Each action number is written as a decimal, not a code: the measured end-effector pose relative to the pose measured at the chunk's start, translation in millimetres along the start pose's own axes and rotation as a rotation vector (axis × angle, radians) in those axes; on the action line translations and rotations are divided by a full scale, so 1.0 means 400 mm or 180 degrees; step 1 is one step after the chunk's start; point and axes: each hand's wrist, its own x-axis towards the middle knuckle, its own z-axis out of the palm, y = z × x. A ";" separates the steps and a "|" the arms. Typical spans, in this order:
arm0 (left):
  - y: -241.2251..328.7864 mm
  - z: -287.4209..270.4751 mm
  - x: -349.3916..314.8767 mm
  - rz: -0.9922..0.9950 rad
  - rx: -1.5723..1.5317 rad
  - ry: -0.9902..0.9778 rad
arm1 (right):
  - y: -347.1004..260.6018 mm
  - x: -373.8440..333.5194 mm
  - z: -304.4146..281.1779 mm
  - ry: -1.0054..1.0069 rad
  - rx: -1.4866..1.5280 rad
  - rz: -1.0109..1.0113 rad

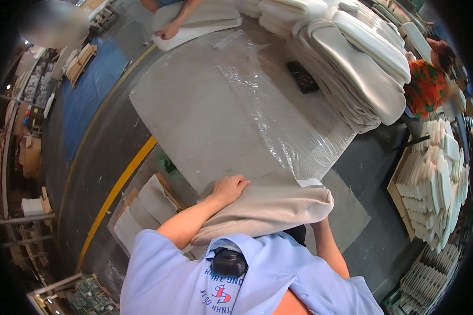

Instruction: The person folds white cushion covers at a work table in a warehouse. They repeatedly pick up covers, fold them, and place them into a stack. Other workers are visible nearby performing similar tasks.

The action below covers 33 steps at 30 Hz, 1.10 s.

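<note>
A beige fabric-covered cushion (268,207) lies across the near edge of the table, against my body. White material (310,182) peeks out at its far right edge. My left hand (230,190) rests on the cushion's far left part, fingers curled in on the fabric. My right hand (319,224) reaches beneath the cushion's right end; only the wrist side shows, and the fingers are hidden behind the fabric.
The grey table (194,115) carries a strip of clear plastic film (263,105) and a black object (302,77). Stacked beige cushion covers (347,73) stand at the far right. Across the table a co-worker's hand (168,31) touches another cushion (205,21). White pads (431,178) are piled right.
</note>
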 end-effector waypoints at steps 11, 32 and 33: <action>-0.149 -0.094 -0.184 -0.0642 -0.0386 -0.0484 | -0.513 -0.050 0.140 -0.1464 -0.3174 -0.0973; -0.156 0.072 -0.432 -0.0388 -0.3475 0.0644 | -0.495 -0.110 0.464 -0.1215 -0.3721 -0.1383; -0.117 0.072 -0.407 -0.0081 -0.3267 0.0595 | -0.499 -0.112 0.441 -0.1054 -0.3420 -0.1324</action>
